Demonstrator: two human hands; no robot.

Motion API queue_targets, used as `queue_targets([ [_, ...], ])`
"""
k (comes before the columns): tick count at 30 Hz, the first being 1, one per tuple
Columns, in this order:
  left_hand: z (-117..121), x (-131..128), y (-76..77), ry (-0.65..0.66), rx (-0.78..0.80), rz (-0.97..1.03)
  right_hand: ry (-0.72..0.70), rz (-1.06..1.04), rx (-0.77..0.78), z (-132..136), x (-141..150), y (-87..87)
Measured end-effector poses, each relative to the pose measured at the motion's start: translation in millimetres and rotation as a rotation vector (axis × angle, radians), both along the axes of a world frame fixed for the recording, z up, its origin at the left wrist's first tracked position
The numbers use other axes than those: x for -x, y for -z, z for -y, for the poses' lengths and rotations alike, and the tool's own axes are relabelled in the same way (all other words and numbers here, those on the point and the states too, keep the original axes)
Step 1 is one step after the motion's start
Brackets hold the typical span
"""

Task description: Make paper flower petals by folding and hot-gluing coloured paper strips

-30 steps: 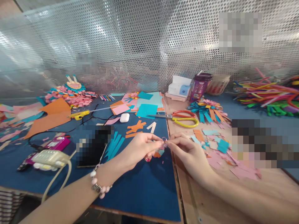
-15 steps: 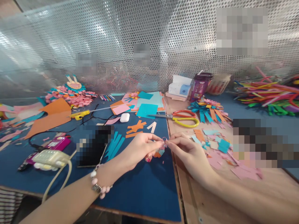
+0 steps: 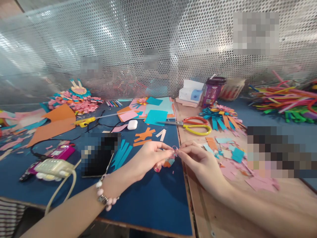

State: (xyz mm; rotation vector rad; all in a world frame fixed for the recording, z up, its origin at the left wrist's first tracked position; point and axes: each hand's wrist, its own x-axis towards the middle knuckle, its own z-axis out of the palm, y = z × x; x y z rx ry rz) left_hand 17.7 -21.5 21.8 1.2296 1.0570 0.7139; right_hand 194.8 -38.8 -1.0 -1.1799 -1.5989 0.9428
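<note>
At the seam between the blue and wooden table tops, my left hand (image 3: 150, 159) and my right hand (image 3: 201, 160) meet fingertip to fingertip. Both pinch a small, thin pink paper loop (image 3: 174, 147), whose lower part is hidden by the fingers. Orange and pale scraps (image 3: 168, 162) show just below the fingertips. Beyond the hands lie scissors (image 3: 195, 125) with one red and one yellow handle. Teal paper strips (image 3: 122, 154), orange strips (image 3: 144, 135) and pale strips (image 3: 161, 135) are to the left.
A phone (image 3: 100, 157), a power strip (image 3: 53, 168) and a yellow glue gun (image 3: 85, 122) with its cord occupy the left. Paper scraps (image 3: 237, 154) spread at right, near a purple cup (image 3: 213, 92) and pipe cleaners (image 3: 287, 99). Perforated metal (image 3: 158, 29) stands behind.
</note>
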Motion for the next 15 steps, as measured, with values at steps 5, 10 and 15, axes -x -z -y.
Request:
queue_targets([
  [5,0.5,0.2,-1.0,0.001,-0.002,0.001,0.002,-0.003,0.007,-1.2,0.9,1.1],
  [10,0.8,-0.1,-0.8,-0.002,0.002,0.002,0.003,-0.001,-0.006,-1.7,0.7,1.4],
  [15,0.8,-0.5,-0.9,0.003,0.008,0.005,0.004,-0.013,0.007,-1.8,1.3,0.4],
])
